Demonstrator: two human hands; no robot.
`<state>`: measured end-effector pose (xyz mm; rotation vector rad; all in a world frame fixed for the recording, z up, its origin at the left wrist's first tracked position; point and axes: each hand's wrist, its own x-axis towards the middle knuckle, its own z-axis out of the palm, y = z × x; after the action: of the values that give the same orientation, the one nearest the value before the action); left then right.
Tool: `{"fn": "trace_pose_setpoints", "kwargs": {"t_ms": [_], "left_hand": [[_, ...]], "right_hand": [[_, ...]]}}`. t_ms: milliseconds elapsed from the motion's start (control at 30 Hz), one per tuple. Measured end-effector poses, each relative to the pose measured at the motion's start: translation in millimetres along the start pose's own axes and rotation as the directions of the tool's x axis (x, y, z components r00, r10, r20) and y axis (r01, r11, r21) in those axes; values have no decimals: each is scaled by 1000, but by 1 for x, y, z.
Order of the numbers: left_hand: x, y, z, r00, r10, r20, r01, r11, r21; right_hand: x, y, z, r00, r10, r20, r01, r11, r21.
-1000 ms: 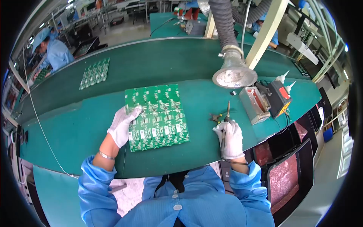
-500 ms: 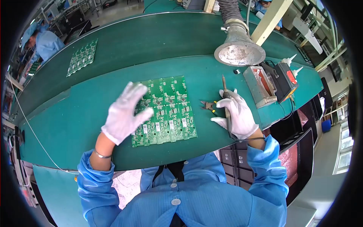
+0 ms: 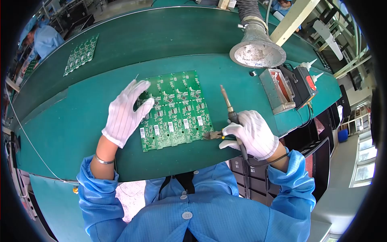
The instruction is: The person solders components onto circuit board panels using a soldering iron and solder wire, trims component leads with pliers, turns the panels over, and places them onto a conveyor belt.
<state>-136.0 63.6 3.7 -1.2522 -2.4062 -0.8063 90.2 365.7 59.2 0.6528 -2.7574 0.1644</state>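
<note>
My left hand [image 3: 127,113], in a white striped glove, is at the left side of a green circuit board panel [image 3: 173,109], thumb and fingers apart over its edge. A short thin strand [image 3: 137,76] shows at its fingertips. My gloved right hand [image 3: 256,135] is wrapped round a soldering iron [image 3: 233,116], whose tip points up and away over the bench, right of the panel. Small cutters [image 3: 212,135] with yellow on the grips lie at the panel's near right corner, their handles partly hidden by my right fingers.
A fume extraction hood [image 3: 258,54] hangs over the back right. Below it stand a metal tray [image 3: 278,90] and a black soldering station [image 3: 304,86]. Another panel [image 3: 81,54] lies on the far left strip. A person in blue [image 3: 46,40] works beyond.
My right hand has drawn nearer to me with the iron, and the cutters have shifted toward the panel's near corner. My left hand has moved slightly left; a strand now shows at its fingertips.
</note>
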Motion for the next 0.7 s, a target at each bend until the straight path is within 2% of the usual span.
{"fn": "trace_pose_setpoints", "kwargs": {"t_ms": [133,200,433,633,700], "left_hand": [[-1,4,-5,997,17,79,-23,997,74],[-3,1,1,995,60,76,-70,989,133],[-5,-1,2,994,43,96,-52,994,100],[-6,4,2,990,25,141,-50,983,175],[-7,4,4,989,31,142,-59,978,198]], "right_hand": [[11,2,-7,995,-91,52,96,989,-114],[12,6,-7,990,-97,105,105,991,-81],[14,11,-1,984,-118,136,129,988,-81],[15,19,1,943,-257,210,300,931,-208],[17,16,-1,942,-247,227,296,929,-220]]}}
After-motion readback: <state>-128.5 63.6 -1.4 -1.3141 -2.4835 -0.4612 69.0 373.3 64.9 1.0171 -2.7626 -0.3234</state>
